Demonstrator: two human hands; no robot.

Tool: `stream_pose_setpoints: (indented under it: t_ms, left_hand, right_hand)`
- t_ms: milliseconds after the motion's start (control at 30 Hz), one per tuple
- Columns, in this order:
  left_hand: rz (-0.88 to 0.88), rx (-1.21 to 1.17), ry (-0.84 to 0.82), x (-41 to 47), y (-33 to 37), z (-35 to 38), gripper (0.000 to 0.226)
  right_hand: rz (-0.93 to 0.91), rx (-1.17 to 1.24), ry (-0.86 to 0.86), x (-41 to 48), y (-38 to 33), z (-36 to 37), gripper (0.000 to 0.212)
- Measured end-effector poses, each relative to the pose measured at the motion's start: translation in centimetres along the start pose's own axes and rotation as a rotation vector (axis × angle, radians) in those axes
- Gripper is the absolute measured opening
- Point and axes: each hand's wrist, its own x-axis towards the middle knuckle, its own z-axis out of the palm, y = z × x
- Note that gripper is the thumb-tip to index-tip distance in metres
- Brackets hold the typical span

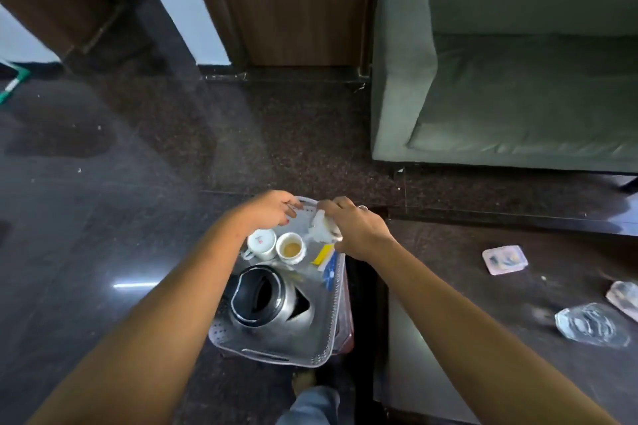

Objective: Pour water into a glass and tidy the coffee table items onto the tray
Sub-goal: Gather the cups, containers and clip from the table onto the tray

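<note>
Tray (321, 331) lower centre w/ kettle (266, 300), cups: heavy, breakable; hold by rim. Left hand (272, 209) clenched on far rim, right hand (359, 229) clutching soft tissue (319, 226).

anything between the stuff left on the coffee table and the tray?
Nothing solid stands between. The crumpled plastic bottle and pink packet lie on the coffee table to the right; the tray sits beyond its left edge, across a dark gap. Free tray space is tight: kettle, two cups and sachets fill it.

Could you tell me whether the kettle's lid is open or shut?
Open: the kettle stands upright on the tray, and its dark inside shows through the top.
</note>
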Motion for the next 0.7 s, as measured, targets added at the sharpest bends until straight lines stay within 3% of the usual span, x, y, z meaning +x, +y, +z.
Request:
stream_pose_setpoints:
  t_ms: [267,433,600,700]
  left_hand:
    - [0.009,0.142,-0.076,4.2,-4.3,1.9,0.039]
    - [0.031,0.198,-0.129,6.3,-4.2,3.6,0.04]
    - [0.06,0.197,-0.228,7.8,-4.6,4.3,0.08]
    - [0.104,0.106,-0.156,8.4,-4.3,5.4,0.086]
  right_hand:
    - [0.042,-0.103,-0.055,3.0,-0.7,4.5,0.073]
    - [-0.039,-0.205,-0.084,4.0,0.3,5.6,0.076]
    - [-0.022,-0.151,-0.116,5.4,0.8,6.5,0.083]
    - [-0.001,-0.007,-0.106,6.3,1.2,6.3,0.08]
